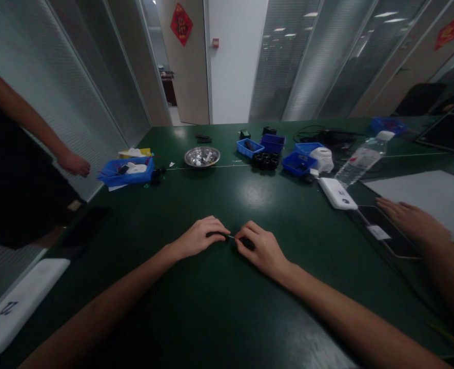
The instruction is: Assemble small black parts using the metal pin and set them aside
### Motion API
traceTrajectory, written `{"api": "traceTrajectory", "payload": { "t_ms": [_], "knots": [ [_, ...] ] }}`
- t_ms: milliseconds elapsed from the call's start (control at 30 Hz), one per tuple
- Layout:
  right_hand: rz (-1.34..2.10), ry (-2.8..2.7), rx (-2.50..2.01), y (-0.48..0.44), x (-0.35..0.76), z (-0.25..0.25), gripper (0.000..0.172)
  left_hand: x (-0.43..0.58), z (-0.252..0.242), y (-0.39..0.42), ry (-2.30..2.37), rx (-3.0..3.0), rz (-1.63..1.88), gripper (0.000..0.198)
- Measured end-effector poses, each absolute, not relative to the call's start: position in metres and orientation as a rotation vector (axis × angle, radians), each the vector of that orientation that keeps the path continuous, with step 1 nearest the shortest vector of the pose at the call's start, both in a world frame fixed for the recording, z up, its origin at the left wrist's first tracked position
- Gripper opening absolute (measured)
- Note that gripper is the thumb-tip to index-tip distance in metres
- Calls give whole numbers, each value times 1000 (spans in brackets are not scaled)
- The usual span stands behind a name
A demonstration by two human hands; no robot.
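Between the left hand's (202,237) pinching fingers sits a black part (216,234); just beside them, the right hand (264,249) pinches a tool (247,243), its shaft (232,237) toward the part. Work seems underway, nothing visibly finished; what remains is unclear.

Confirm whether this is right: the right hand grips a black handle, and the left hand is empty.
The left hand is not empty: the head view shows it holding a black part. The right hand does grip a black handle.
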State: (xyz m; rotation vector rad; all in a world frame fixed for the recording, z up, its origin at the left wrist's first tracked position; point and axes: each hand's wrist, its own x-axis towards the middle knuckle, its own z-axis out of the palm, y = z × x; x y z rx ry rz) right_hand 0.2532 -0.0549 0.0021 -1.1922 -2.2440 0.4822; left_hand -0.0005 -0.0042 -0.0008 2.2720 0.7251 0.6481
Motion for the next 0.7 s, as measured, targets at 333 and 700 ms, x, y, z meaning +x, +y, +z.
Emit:
{"api": "traceTrajectory", "payload": {
  "t_ms": [333, 700],
  "knots": [
    [529, -2206, -1157, -54, 253, -1, 13, 1, 1, -7, 732, 2317, 577, 33],
    [416, -2292, -1316, -53, 250, 1, 9, 3, 12, -12, 805, 2396, 484, 41]
  ]
}}
